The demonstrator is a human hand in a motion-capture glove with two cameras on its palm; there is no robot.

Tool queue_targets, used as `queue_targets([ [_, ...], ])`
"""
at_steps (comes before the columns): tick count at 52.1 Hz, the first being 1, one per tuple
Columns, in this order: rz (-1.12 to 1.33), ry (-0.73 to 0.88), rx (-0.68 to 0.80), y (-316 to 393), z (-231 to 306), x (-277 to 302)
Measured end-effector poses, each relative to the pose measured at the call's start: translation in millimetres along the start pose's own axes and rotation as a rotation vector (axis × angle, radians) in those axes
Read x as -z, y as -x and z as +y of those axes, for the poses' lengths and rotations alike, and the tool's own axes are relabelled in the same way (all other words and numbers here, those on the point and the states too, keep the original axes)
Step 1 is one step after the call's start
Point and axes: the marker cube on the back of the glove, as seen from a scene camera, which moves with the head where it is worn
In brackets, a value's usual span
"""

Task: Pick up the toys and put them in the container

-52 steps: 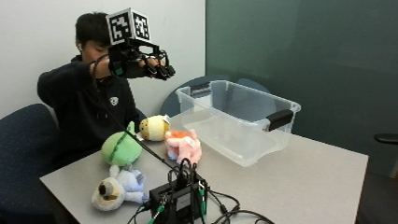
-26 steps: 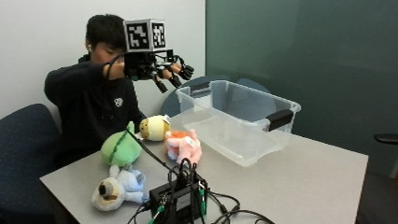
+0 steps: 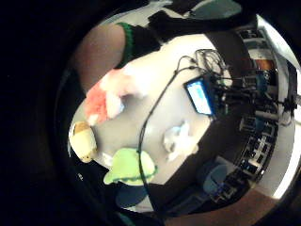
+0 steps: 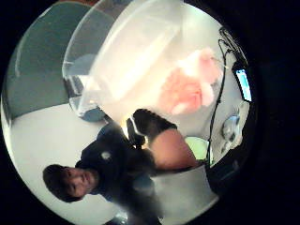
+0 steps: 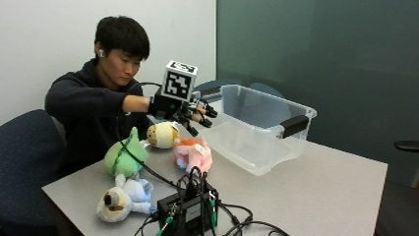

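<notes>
Several plush toys lie on the grey table (image 5: 314, 196): a pink one (image 5: 193, 153), a cream round one (image 5: 162, 135), a green one (image 5: 126, 156) and a pale blue and white one (image 5: 124, 196). The clear plastic container (image 5: 262, 128) with black handles stands beside them, with nothing visible inside. My gloved right hand (image 5: 187, 113) hovers above the pink and cream toys, fingers spread and pointing down, holding nothing. The little finger side palm view looks down on the pink toy (image 3: 106, 96), cream toy (image 3: 83, 141), green toy (image 3: 128, 167) and blue toy (image 3: 178, 139). The thumb side palm view shows the container (image 4: 126, 51) next to the pink toy (image 4: 190, 86).
A black electronics box (image 5: 190, 209) with a lit screen (image 3: 200, 96) and a tangle of cables sits at the table's near edge. One cable runs over the green toy. A blue chair (image 5: 26, 162) stands at the left.
My gloved hand has come down from head height to just above the pink and cream toys, close to the container's near end. The toys have not moved.
</notes>
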Motion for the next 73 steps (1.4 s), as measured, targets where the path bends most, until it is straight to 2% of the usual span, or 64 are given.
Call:
queue_targets([
  [7, 0.0, 0.09, 0.025, 1.3, -19.2, -39.8],
  [12, -0.051, 0.203, 0.098, 0.4, -24.6, -66.6],
  [20, -0.021, 0.317, 0.085, -4.5, -33.6, -104.5],
  [34, -0.073, 0.129, 0.148, -0.3, -44.1, -125.2],
  [42, -0.12, 0.022, 0.124, 1.5, -47.3, -120.7],
  [54, -0.076, -0.072, 0.034, 2.6, -32.7, -64.5],
  [63, -0.052, -0.239, 0.028, 31.2, -10.7, 31.6],
  [68, -0.165, -0.317, -0.001, 36.9, -6.0, 95.8],
  [73, -0.14, -0.38, 0.109, 90.0, 3.0, 125.6],
])
